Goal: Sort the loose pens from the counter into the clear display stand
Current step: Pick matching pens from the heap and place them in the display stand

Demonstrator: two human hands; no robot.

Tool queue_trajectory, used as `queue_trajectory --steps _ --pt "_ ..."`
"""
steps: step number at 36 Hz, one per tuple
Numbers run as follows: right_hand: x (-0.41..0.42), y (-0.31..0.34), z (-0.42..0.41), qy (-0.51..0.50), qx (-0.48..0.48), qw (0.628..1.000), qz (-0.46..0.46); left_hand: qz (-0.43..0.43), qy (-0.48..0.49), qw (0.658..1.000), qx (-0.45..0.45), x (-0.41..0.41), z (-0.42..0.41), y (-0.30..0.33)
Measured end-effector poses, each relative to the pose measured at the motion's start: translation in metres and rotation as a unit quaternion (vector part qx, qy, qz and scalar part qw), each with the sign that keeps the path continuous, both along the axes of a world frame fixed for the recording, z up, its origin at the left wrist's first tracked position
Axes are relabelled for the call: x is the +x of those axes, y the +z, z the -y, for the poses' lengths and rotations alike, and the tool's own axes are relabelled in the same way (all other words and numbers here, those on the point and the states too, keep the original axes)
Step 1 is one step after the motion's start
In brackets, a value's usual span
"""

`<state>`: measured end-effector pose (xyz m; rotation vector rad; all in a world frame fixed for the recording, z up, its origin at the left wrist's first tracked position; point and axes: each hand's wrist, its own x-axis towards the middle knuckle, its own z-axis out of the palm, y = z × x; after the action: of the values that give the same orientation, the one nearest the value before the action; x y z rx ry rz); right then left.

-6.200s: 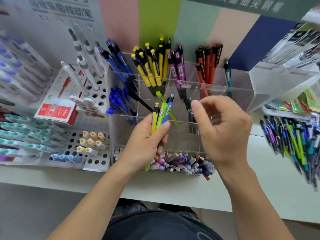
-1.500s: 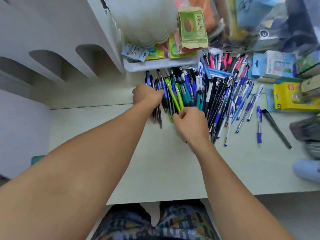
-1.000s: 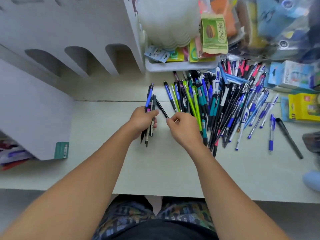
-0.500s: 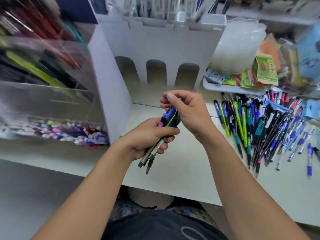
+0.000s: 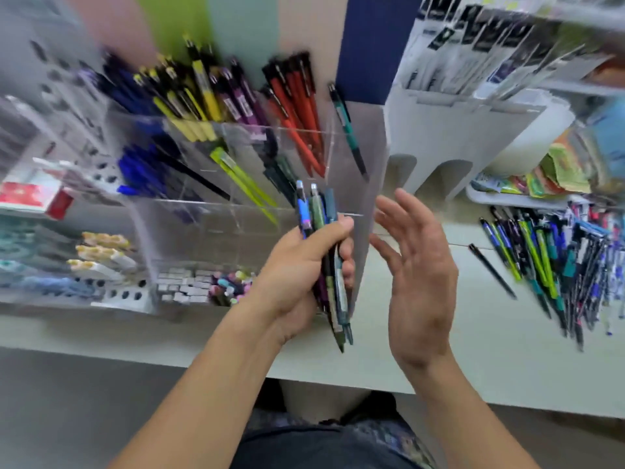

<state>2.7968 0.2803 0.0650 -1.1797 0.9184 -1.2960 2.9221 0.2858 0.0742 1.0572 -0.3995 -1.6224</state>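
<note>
meanwhile left hand (image 5: 297, 265) grips pens (image 5: 329, 265); right hand (image 5: 417, 269) spread; labels unreadable

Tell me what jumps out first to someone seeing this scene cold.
In mid-frame the left hand grips a bundle of pens in front of the clear display stand, while the right hand is open beside it, holding nothing. The stand's compartments hold pens grouped by colour, with the red pens standing out at the back. At the far right, a pile of loose pens lies spread on the counter.
</note>
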Motion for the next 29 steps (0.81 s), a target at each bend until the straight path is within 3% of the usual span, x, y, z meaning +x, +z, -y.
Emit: queue_trajectory --steps 4,6,9,12,19,23,26,29 --pt "0.037 -0.012 -0.03 -0.02 0.006 1.0 0.007 -0.045 0.137 0.989 0.02 0.016 0.005 -0.005" --pt "0.051 -0.007 -0.029 -0.049 0.005 0.999 0.01 -0.05 0.156 0.986 0.024 0.016 0.003 -0.006" --pt "0.059 0.004 -0.009 -0.025 0.11 0.993 0.033 -0.065 0.152 0.986 0.021 0.01 -0.005 -0.004" --pt "0.06 0.007 -0.01 -0.015 0.071 0.997 0.0 -0.065 0.155 0.986 0.011 0.011 -0.009 -0.003" --pt "0.019 0.028 0.007 0.03 0.006 0.99 -0.138 0.207 0.052 0.977 -0.032 0.023 -0.021 -0.007" --pt "0.02 0.039 0.025 0.127 -0.029 0.963 -0.238 0.311 0.035 0.949 -0.033 0.007 -0.023 -0.006" --pt "0.027 0.037 0.036 0.153 -0.031 0.953 -0.259 0.411 0.043 0.91 -0.035 -0.002 -0.022 -0.005" --pt "0.031 0.029 0.04 0.157 -0.04 0.955 -0.249 0.447 0.083 0.89 -0.014 -0.005 -0.022 -0.006"
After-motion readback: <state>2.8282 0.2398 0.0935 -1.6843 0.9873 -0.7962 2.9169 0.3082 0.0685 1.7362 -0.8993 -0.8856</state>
